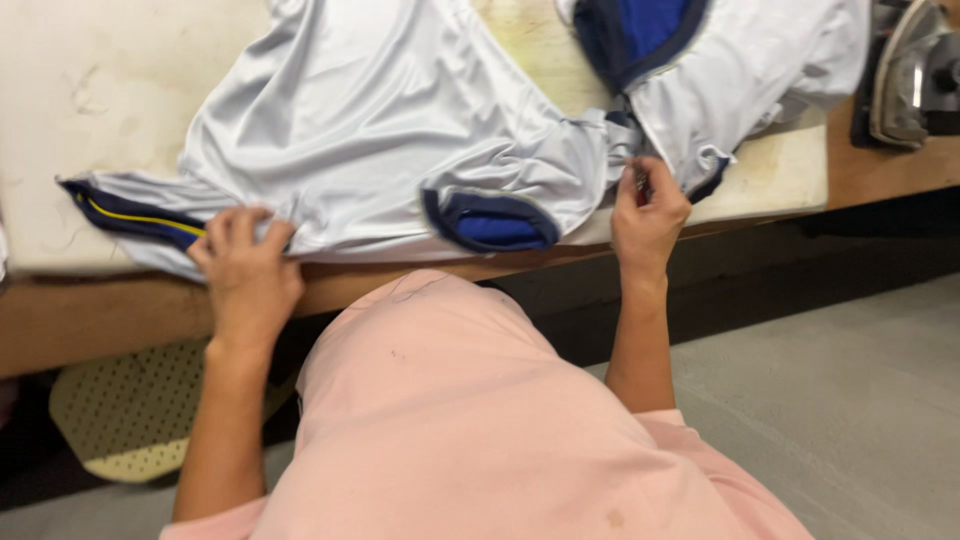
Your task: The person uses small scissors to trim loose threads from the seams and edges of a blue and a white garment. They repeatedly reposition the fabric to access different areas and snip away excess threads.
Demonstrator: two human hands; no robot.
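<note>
A long wooden counter (90,320) runs across the room, with a grey floor (850,400) below it. On top lies a pale, stained pad (90,110), and its far edge is cut off at the top of the view.

Down at the far left, under the counter, sits a yellowish mat with little holes (120,415). Part of it is hidden in the dark.

On the pad lies a shiny white shirt (370,130). It is rumpled and full of soft folds. Its left end has a dark blue band with a thin yellow stripe. The left hand (245,265) is pressed down there, fingers curled into the cloth near the counter's front edge.

In the middle, a sleeve opening with a blue cuff hangs just over the edge. Below it is the person's pink shirt (470,420), which hides much of the counter's front.

Further right, the right hand (648,215) is pinched shut on a bunched bit of the shirt. Something small and dark may be between the fingers, but it is too blurry to tell. Above, the blue collar is cut off by the top of the view.

At the far right an iron (910,75) stands on the counter, half out of view.
</note>
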